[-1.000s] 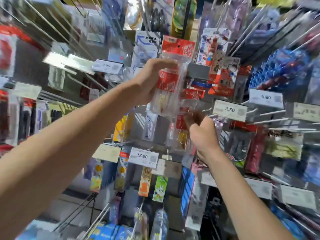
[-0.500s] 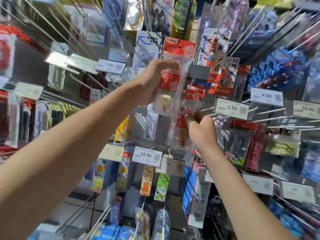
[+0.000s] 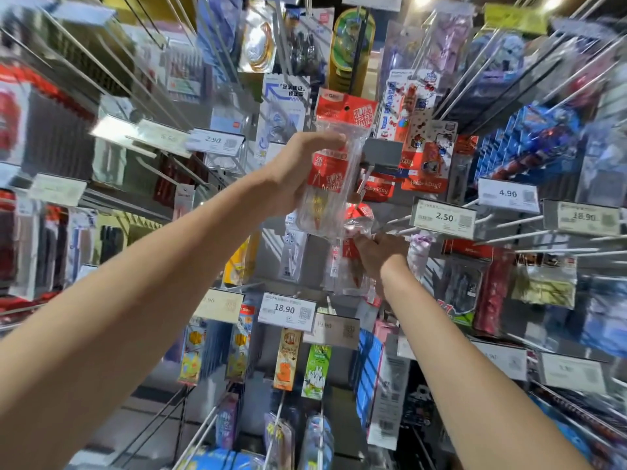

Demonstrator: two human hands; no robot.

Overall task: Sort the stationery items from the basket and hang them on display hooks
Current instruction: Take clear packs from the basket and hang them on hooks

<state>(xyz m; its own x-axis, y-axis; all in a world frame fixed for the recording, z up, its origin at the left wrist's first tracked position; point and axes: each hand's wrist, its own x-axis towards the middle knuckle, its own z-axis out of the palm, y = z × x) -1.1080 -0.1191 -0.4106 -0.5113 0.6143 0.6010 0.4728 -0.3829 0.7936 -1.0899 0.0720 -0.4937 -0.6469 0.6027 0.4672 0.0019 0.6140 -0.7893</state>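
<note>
As the left hand (image 3: 298,174) grips a red-topped packet (image 3: 334,154), the right hand (image 3: 378,252) pinches a second packet (image 3: 351,266).
Red-topped packet upright before the hooks (image 3: 519,222), lower end just above the right hand; second packet lower, near the 2.50 price tag (image 3: 444,217).

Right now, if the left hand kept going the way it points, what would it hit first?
Probably the grey tag holder just beyond the red-topped packet the left hand grips, though depth is unclear.
</note>
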